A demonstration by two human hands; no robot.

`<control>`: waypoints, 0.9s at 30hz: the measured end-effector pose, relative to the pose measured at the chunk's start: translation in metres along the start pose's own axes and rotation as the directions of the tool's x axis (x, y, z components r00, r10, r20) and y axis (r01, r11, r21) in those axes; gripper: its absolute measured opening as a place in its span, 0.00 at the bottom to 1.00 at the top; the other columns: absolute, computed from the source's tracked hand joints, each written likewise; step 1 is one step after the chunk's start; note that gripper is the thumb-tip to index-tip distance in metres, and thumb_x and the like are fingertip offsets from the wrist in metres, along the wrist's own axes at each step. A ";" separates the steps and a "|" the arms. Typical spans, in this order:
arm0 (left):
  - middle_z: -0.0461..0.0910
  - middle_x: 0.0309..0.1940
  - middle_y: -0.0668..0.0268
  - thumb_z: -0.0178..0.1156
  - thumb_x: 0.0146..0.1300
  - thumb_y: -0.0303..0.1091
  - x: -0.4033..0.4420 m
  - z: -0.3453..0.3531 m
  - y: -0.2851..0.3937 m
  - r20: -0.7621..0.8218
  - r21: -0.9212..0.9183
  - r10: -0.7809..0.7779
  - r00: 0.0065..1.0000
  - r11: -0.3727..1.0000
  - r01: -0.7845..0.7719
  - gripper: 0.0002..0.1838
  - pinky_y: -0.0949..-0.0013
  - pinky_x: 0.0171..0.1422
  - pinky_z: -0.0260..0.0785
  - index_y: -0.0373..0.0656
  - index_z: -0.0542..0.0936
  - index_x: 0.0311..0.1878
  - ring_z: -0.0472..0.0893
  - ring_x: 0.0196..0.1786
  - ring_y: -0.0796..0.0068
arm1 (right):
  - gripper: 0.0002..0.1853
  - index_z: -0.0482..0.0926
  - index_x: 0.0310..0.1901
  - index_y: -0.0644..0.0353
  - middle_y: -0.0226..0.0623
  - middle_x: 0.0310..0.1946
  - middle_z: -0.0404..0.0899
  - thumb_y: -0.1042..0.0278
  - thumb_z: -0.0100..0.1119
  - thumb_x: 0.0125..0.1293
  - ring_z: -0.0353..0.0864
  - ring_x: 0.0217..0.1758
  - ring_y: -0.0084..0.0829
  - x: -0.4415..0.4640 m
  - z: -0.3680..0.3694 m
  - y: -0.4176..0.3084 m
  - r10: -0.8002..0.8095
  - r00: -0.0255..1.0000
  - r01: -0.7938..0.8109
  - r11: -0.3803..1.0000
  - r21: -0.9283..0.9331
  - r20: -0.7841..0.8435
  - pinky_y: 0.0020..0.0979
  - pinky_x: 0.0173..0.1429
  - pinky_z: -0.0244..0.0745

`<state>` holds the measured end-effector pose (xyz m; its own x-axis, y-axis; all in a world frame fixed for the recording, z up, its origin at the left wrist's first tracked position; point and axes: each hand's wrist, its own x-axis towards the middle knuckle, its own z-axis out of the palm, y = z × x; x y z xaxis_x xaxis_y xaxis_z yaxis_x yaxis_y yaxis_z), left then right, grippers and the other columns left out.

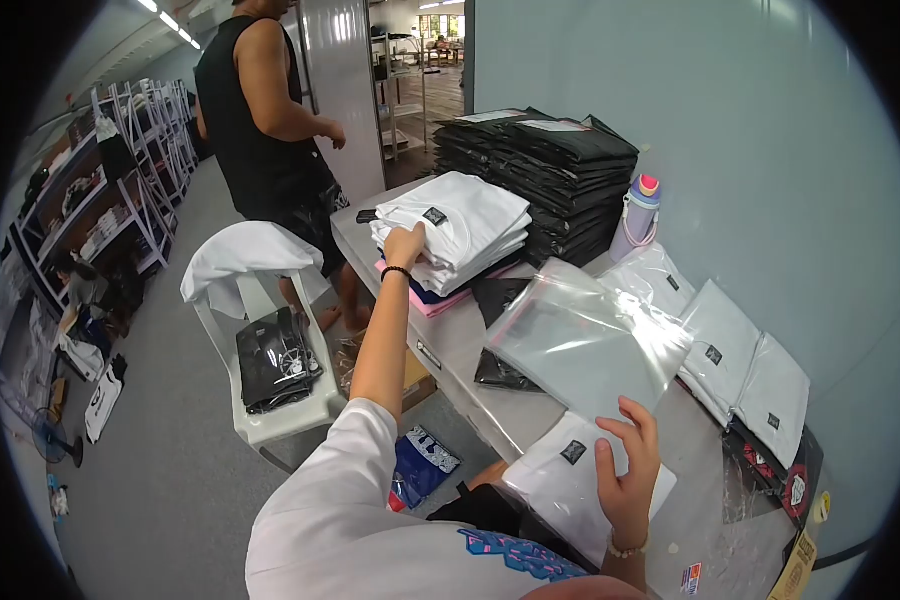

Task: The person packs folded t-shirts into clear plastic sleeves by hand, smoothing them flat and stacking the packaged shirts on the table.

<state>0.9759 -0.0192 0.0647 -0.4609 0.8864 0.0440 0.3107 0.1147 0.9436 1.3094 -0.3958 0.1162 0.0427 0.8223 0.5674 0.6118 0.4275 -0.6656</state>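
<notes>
My left hand (406, 246) reaches out to a stack of folded white T-shirts (470, 210), its fingers closed on the near edge of the top one. Navy and pink folded garments (440, 302) lie under the white ones. My right hand (630, 470) hovers with fingers apart over a folded white T-shirt (560, 470) with a small black label, close to the table's front. Just beyond it lies a pile of clear plastic bags (580, 335), shiny with glare, partly over black plastic packages (505, 370).
Tall stacks of black plastic packages (570, 170) and a purple bottle (637, 220) stand by the wall. Bagged white shirts (730, 360) lie at right. A white plastic chair (270, 425) holds a black package. Behind it, another person (260, 110) stands near the table.
</notes>
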 end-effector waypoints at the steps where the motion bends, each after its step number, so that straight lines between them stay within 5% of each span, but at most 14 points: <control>1: 0.81 0.34 0.45 0.63 0.52 0.51 -0.003 0.000 0.003 0.052 -0.065 0.001 0.999 0.998 0.003 0.34 0.61 0.33 0.77 0.19 0.74 0.40 0.84 0.32 0.54 | 0.11 0.79 0.43 0.62 0.49 0.57 0.70 0.78 0.56 0.58 0.71 0.58 0.46 0.002 0.003 -0.003 -0.011 1.000 0.011 1.000 0.005 0.007 0.41 0.59 0.66; 4: 0.81 0.34 0.43 0.62 0.54 0.50 -0.001 0.012 -0.002 -0.224 0.077 0.101 0.969 0.993 -0.086 0.35 0.55 0.39 0.78 0.21 0.70 0.47 0.83 0.36 0.48 | 0.11 0.80 0.43 0.62 0.49 0.56 0.71 0.76 0.57 0.58 0.72 0.57 0.45 0.006 0.010 -0.013 -0.047 0.998 0.047 0.999 0.015 0.033 0.41 0.58 0.66; 7: 0.79 0.35 0.39 0.60 0.56 0.47 -0.021 0.016 0.004 -0.408 0.483 0.246 0.879 0.876 -0.021 0.30 0.53 0.46 0.75 0.25 0.69 0.47 0.83 0.42 0.54 | 0.10 0.80 0.43 0.61 0.49 0.55 0.71 0.75 0.57 0.58 0.73 0.57 0.44 0.004 0.016 -0.019 -0.040 0.998 0.038 0.998 0.039 0.050 0.40 0.58 0.67; 11: 0.81 0.36 0.43 0.64 0.50 0.57 -0.010 0.004 0.007 -0.276 0.270 0.111 0.955 0.962 -0.033 0.33 0.50 0.49 0.73 0.27 0.79 0.38 0.82 0.44 0.52 | 0.10 0.81 0.42 0.61 0.48 0.55 0.71 0.75 0.57 0.58 0.74 0.55 0.44 -0.004 0.022 -0.013 -0.017 0.999 0.014 0.997 0.070 0.050 0.40 0.58 0.68; 12: 0.82 0.31 0.46 0.65 0.49 0.56 -0.008 0.004 0.005 -0.290 0.232 0.094 0.952 0.972 -0.025 0.31 0.54 0.46 0.75 0.28 0.81 0.29 0.84 0.36 0.56 | 0.10 0.81 0.42 0.61 0.48 0.55 0.71 0.76 0.57 0.58 0.74 0.55 0.44 -0.006 0.022 -0.012 -0.004 0.999 0.000 0.997 0.077 0.050 0.39 0.57 0.68; 15: 0.81 0.26 0.48 0.64 0.49 0.54 0.031 0.018 -0.021 -0.239 0.109 -0.011 0.971 0.993 0.038 0.29 0.60 0.42 0.75 0.28 0.80 0.28 0.83 0.28 0.58 | 0.10 0.81 0.42 0.62 0.47 0.54 0.72 0.76 0.56 0.58 0.75 0.54 0.43 -0.010 0.025 -0.014 0.053 0.998 -0.059 0.989 0.137 0.047 0.37 0.58 0.68; 19: 0.80 0.21 0.52 0.58 0.54 0.42 0.020 0.023 -0.006 -0.220 0.166 0.137 0.966 0.981 -0.101 0.21 0.61 0.30 0.75 0.28 0.78 0.21 0.81 0.24 0.61 | 0.10 0.81 0.41 0.62 0.46 0.52 0.73 0.78 0.56 0.58 0.75 0.53 0.40 -0.007 0.033 -0.006 0.025 0.997 -0.039 0.982 0.187 0.073 0.33 0.57 0.69; 20: 0.81 0.24 0.52 0.53 0.56 0.38 0.021 0.023 0.000 -0.173 0.234 0.160 0.972 0.965 -0.117 0.19 0.61 0.27 0.77 0.24 0.77 0.30 0.82 0.26 0.60 | 0.09 0.81 0.42 0.62 0.45 0.52 0.74 0.77 0.56 0.59 0.75 0.53 0.40 -0.001 0.038 0.001 0.002 0.994 -0.029 0.969 0.246 0.110 0.33 0.57 0.69; 22: 0.79 0.36 0.41 0.53 0.57 0.40 -0.008 0.020 0.027 -0.152 -0.067 0.097 0.984 0.992 -0.108 0.22 0.57 0.36 0.77 0.22 0.74 0.39 0.82 0.37 0.51 | 0.09 0.80 0.43 0.63 0.44 0.52 0.74 0.76 0.56 0.61 0.76 0.53 0.39 0.017 0.056 0.020 -0.049 0.983 -0.020 0.932 0.362 0.179 0.33 0.56 0.70; 23: 0.77 0.42 0.36 0.53 0.57 0.40 -0.018 0.018 0.037 -0.136 -0.217 0.069 0.988 0.971 -0.098 0.25 0.55 0.41 0.77 0.21 0.72 0.44 0.82 0.43 0.46 | 0.10 0.79 0.46 0.63 0.43 0.52 0.74 0.72 0.55 0.64 0.75 0.54 0.38 0.028 0.069 0.028 0.035 0.965 -0.166 0.845 0.508 0.258 0.34 0.56 0.70; 24: 0.76 0.41 0.39 0.52 0.59 0.35 0.030 0.032 0.005 -0.091 -0.318 0.150 0.984 0.932 -0.172 0.22 0.61 0.31 0.81 0.21 0.67 0.46 0.83 0.38 0.52 | 0.13 0.77 0.50 0.63 0.42 0.52 0.75 0.67 0.54 0.67 0.75 0.54 0.38 0.044 0.086 0.035 0.095 0.933 -0.306 0.718 0.625 0.347 0.34 0.56 0.71; 27: 0.75 0.42 0.45 0.52 0.59 0.30 -0.034 0.008 0.026 -0.032 -0.648 0.110 0.993 0.754 -0.104 0.22 0.64 0.26 0.82 0.23 0.62 0.51 0.83 0.35 0.58 | 0.30 0.64 0.63 0.60 0.47 0.58 0.69 0.45 0.49 0.68 0.72 0.59 0.42 0.101 0.146 0.060 0.336 0.738 -0.667 0.238 0.706 0.585 0.45 0.60 0.70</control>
<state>1.0062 -0.0433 0.0851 -0.4503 0.8788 0.1578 -0.2563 -0.2965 0.9200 1.2357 -0.2326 0.0624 -0.2248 0.9704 -0.0882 -0.4405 -0.1820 -0.8791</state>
